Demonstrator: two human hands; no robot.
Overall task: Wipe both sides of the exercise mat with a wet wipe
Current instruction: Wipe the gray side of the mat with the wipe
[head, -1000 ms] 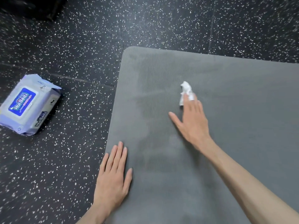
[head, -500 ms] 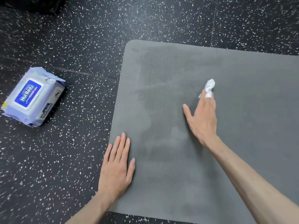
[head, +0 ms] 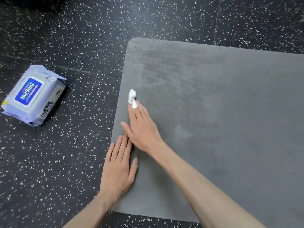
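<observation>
Right hand (head: 141, 129) swept wipe (head: 132, 97) to mat (head: 213, 112) edge

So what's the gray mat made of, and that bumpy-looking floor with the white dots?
The gray mat looks like soft foam or rubber: matte, with fine wavy ribs pressed into it. The floor looks like black rubber tile: dull, sprinkled with white flecks, with thin seams between tiles. Neither can be told for sure by look alone.
</observation>
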